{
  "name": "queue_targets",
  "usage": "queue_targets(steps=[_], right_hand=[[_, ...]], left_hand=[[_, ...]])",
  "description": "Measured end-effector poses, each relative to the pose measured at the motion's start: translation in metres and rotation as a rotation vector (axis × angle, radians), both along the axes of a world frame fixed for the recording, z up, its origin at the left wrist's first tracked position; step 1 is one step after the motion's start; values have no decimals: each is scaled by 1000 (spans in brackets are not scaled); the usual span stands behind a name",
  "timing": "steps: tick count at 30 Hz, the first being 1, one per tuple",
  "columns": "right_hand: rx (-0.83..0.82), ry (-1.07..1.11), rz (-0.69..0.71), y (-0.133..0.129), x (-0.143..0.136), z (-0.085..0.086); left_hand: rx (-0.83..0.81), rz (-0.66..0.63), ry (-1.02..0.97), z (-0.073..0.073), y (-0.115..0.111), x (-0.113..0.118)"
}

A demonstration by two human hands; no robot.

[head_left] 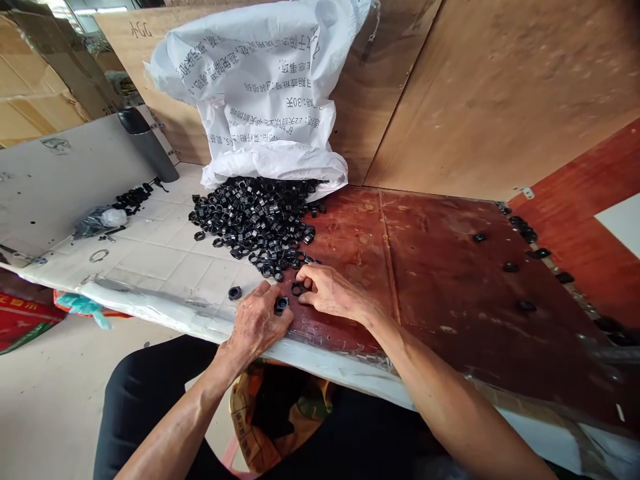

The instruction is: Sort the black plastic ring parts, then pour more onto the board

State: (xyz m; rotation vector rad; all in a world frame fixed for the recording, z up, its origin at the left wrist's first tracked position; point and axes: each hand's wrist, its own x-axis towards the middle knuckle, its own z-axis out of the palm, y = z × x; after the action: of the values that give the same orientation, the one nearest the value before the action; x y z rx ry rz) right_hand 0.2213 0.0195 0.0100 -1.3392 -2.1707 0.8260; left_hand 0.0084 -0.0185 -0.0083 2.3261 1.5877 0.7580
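Observation:
A heap of small black ring-shaped parts (250, 217) spills from a white printed sack (270, 87) onto the table. My left hand (257, 317) is closed on a black ring (281, 305), held between thumb and fingers near the table's front edge. Just to its right, my right hand (325, 290) pinches another black ring (298, 289) at its fingertips, close to the near end of the heap. One loose ring (235, 293) lies on the pale surface left of my left hand.
A dark bottle (150, 147) stands at the back left, beyond a plastic bag (100, 220) and small black pieces. Several black parts (526, 306) are scattered on the red-brown board (430, 267). An open sack (265, 413) sits below the front edge.

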Motion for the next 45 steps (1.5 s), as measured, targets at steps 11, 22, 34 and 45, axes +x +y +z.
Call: queue_targets(steps=[11,22,34,45], right_hand=[[31,-83,46,-7,-6,1],[-176,-65,68,-3,3,8],[264,-19,43,7,4,-27],[-27,269,59,0,0,3]], left_hand=[[-40,136,156,5,-5,-9],[62,222,215,18,-8,-30],[-92,-33,68,0,-10,33],[-195,93,-645,-15,-4,21]])
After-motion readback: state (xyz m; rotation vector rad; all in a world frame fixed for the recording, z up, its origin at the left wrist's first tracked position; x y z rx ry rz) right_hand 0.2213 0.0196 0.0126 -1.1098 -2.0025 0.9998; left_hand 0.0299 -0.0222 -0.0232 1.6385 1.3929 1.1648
